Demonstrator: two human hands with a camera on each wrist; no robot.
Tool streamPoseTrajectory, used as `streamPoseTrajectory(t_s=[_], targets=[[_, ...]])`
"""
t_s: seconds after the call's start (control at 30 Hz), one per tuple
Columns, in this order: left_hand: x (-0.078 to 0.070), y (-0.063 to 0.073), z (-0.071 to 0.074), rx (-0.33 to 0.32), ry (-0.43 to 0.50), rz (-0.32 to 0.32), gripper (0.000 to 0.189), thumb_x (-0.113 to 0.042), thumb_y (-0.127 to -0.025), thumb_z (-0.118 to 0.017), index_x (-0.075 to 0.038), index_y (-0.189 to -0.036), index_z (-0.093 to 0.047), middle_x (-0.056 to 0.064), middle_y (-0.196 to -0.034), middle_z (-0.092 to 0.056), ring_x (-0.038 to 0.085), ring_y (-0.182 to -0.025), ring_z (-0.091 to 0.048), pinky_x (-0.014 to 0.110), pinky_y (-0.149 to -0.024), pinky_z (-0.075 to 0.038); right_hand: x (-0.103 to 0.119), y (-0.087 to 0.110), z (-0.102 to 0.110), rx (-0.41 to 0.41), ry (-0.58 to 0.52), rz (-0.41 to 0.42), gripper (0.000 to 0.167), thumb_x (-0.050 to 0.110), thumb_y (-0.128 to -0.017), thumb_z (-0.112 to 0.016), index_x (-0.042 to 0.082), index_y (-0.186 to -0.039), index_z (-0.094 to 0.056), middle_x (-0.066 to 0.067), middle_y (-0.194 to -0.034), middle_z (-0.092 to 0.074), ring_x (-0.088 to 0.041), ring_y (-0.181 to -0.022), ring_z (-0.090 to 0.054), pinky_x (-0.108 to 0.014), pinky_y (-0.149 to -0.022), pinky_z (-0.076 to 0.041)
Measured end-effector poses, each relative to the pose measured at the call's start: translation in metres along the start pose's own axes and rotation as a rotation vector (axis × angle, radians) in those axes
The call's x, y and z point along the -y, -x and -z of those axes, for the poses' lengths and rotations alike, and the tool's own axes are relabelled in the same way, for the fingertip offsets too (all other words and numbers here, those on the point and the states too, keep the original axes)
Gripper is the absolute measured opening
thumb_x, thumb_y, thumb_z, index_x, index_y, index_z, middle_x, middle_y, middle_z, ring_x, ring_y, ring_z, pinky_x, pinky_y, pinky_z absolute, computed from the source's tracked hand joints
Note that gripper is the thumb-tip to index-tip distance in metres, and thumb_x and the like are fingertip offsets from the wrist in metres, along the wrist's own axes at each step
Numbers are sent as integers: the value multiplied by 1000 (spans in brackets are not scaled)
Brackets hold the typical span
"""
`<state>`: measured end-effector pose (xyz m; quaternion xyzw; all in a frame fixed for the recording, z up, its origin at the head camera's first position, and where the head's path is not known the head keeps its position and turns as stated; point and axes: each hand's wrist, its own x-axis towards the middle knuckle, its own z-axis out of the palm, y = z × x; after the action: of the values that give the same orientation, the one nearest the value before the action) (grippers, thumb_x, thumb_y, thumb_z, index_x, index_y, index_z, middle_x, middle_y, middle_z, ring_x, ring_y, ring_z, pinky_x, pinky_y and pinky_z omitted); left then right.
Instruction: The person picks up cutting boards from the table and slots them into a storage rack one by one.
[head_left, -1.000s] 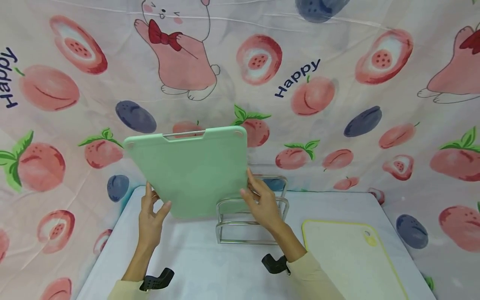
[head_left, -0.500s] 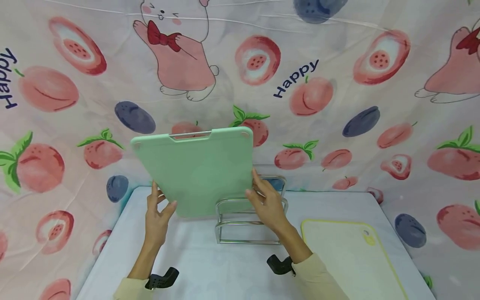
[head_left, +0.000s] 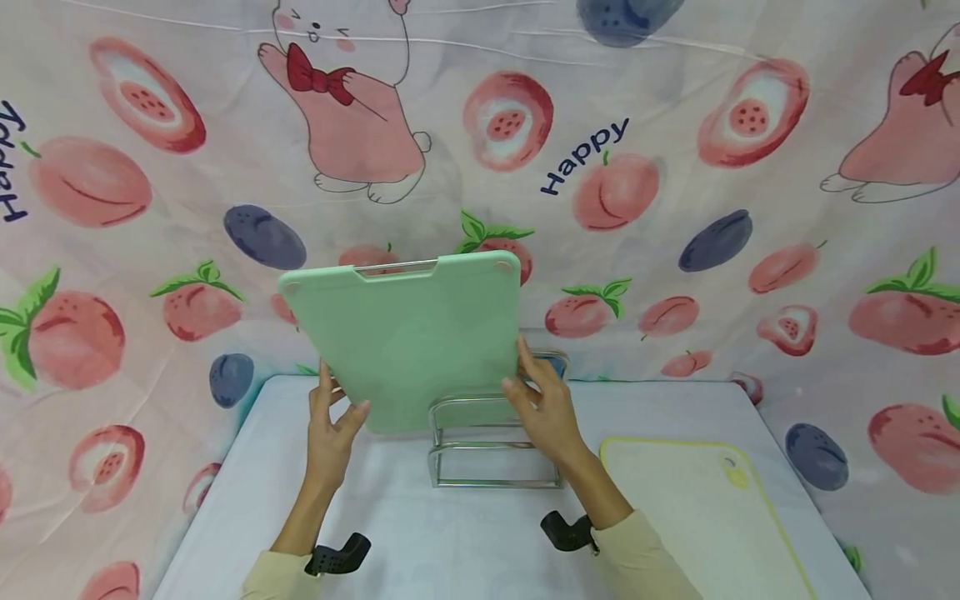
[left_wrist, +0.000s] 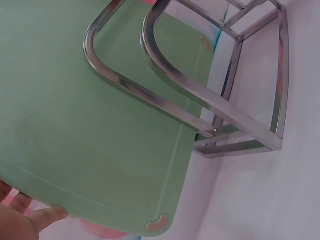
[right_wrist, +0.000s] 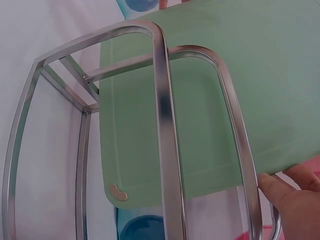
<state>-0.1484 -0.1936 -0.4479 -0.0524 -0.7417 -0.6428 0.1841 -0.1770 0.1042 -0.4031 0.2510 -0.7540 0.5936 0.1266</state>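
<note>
A pale green cutting board (head_left: 412, 342) with a metal handle along its top edge stands upright, held between both hands in the head view. My left hand (head_left: 330, 437) grips its left edge, thumb toward me and fingers behind. On the opposite edge, my right hand (head_left: 547, 408) pinches the board the same way. The board's lower right part lies behind the front loops of a silver metal rack (head_left: 480, 483), within the rack's outline. In the right wrist view, board (right_wrist: 215, 125) and rack bars (right_wrist: 165, 110) overlap closely; whether they touch I cannot tell.
A white cutting board (head_left: 690, 508) with a yellow rim lies flat on the table at the right, partly under the right sleeve. Behind the white-covered table (head_left: 405, 542) hangs a fruit-printed cloth (head_left: 420, 225).
Both hands have shifted the green board to the right, so more of it sits behind the rack's loops. The rack and the white board stay put.
</note>
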Motion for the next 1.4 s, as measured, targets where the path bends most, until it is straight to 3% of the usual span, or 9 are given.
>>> streamPoseTrajectory(t_s=[0.07,0.2,0.47,0.6,0.83,1.07,1.4], targets=[[-8,1,-4,7,6,-8,88,4,-92,-57,-20,-155,-2,18,-135,-26,30,-123,-29,58,-102,-30,-10,1,1,-12,6,5,63,-5,-92,-57,-1,-148,-27,-30,-124,-44,-43,-115,-46,-43,-95,-43],[-15,2,-11,12,6,-11,87,5,-92,-57,-13,-154,0,24,-134,-24,35,-123,-27,59,-103,-29,-22,2,5,-40,24,10,65,-6,-92,-58,3,-149,-29,-26,-123,-46,-38,-113,-47,-37,-94,-45],[-12,2,-21,33,23,-14,88,3,-92,-58,-16,-154,1,22,-136,-21,32,-122,-25,60,-105,-24,8,2,14,-33,40,53,62,-10,-91,-55,-8,-145,-27,-35,-119,-44,-48,-107,-44,-53,-91,-43],[-9,1,-24,44,23,-19,89,2,-92,-58,-16,-154,2,22,-136,-22,32,-123,-26,61,-104,-24,14,2,18,-28,50,27,62,-9,-91,-54,-8,-146,-25,-34,-123,-43,-47,-107,-44,-55,-93,-42],[-10,1,-29,59,26,-2,89,1,-92,-59,-15,-154,2,24,-137,-20,33,-124,-25,59,-104,-25,15,3,24,-31,51,-13,61,-6,-93,-54,-5,-147,-24,-34,-128,-41,-48,-109,-42,-54,-95,-40],[-12,-1,-33,84,22,-4,88,1,-92,-59,-12,-154,3,26,-137,-19,35,-124,-25,59,-104,-25,14,4,29,-34,57,-37,61,-5,-94,-53,-5,-147,-23,-35,-121,-41,-47,-109,-42,-48,-97,-40],[-14,-1,-41,112,36,-6,86,1,-93,-58,-6,-153,3,26,-135,-21,35,-124,-25,60,-104,-25,12,7,38,-60,35,-53,62,-8,-93,-53,-7,-147,-21,-35,-122,-41,-47,-111,-42,-52,-98,-38]])
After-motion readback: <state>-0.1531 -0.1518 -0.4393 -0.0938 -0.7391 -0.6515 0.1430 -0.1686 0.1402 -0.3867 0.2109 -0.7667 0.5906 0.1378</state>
